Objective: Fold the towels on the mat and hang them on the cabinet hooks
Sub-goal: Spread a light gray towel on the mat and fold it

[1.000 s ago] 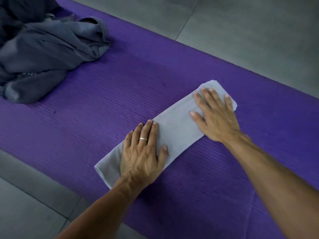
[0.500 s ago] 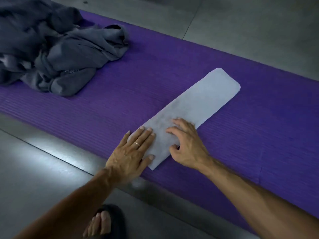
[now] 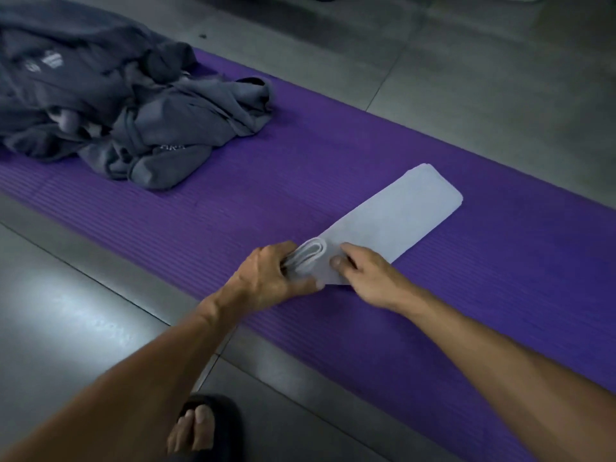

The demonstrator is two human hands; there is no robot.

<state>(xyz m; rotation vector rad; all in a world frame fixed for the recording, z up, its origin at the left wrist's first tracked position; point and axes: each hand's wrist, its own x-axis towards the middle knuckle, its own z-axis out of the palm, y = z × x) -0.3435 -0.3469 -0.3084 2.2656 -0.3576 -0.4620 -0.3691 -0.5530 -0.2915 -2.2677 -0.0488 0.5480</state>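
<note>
A foot in a black slide sandal [image 3: 213, 425] stands on the grey tiled floor [image 3: 66, 311] nearest the camera. Beyond it, on the ribbed purple foam mat [image 3: 500, 295], the left hand [image 3: 266, 278] grasps the near end of the long, folded pale-grey towel [image 3: 393, 215], layers showing between its fingers; the right hand [image 3: 363, 278] pinches the same end. Farther left, a crumpled heap of dark grey towels [image 3: 116, 105] lies on the mat.
</note>
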